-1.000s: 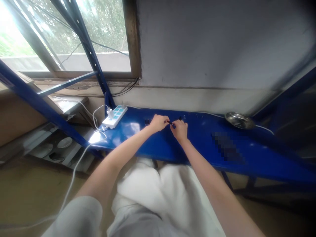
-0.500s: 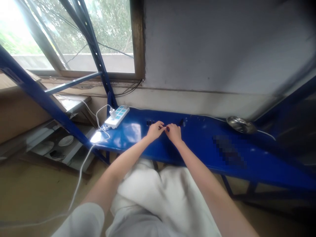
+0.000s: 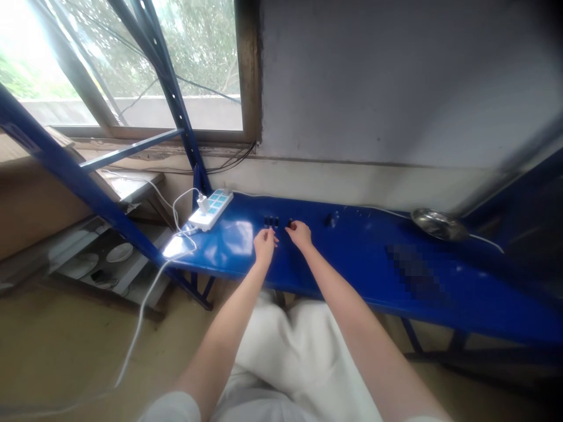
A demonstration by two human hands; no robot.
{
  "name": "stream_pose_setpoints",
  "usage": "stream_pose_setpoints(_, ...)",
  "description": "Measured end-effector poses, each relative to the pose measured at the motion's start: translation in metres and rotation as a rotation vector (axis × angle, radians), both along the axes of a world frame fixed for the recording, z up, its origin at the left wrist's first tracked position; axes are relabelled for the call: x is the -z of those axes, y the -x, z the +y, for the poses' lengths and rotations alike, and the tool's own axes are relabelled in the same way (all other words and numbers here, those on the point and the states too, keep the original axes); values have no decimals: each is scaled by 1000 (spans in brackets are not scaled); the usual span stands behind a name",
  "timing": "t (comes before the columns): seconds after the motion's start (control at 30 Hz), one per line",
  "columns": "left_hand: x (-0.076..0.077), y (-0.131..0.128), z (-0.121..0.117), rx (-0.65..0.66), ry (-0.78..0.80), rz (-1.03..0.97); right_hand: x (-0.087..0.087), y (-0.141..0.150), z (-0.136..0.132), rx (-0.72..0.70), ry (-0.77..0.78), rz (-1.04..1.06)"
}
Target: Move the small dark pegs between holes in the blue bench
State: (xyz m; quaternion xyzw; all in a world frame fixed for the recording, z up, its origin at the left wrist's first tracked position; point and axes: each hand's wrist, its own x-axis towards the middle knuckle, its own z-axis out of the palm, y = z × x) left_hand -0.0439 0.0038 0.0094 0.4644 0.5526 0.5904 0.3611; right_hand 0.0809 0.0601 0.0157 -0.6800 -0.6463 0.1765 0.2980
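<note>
A short row of small dark pieces point(image 3: 271, 221) stands on the blue table point(image 3: 352, 252). My left hand point(image 3: 264, 245) is just in front of this row, thumb and fingers pinched together at its near edge. What lies between those fingertips is too small to make out. To the right, my right hand point(image 3: 301, 235) pinches a small black piece point(image 3: 290, 223) just above or on the tabletop; which of the two I cannot tell. Farther right are another dark piece point(image 3: 328, 219) and a few small clear bits point(image 3: 335, 218).
A white power strip point(image 3: 212, 209) with a plug and cord lies at the table's left end. A shiny metal bowl or dish point(image 3: 440, 224) sits at the back right, near a blurred dark patch point(image 3: 416, 272). A blue rack post point(image 3: 176, 99) rises at the left.
My hands were together over the table and have come apart. The left one moved left to the row of dark pieces; the right one now pinches a black piece right of that row.
</note>
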Motion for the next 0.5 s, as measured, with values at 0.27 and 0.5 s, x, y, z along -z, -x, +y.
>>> stream_pose_setpoints(0.27, -2, 0, -3, 20, 28, 53, 0, 15, 6, -28, 24, -52)
stream_pose_setpoints(0.5, -4, 0, -6, 24, 23, 93, 1, 14, 9, -49, 47, -85)
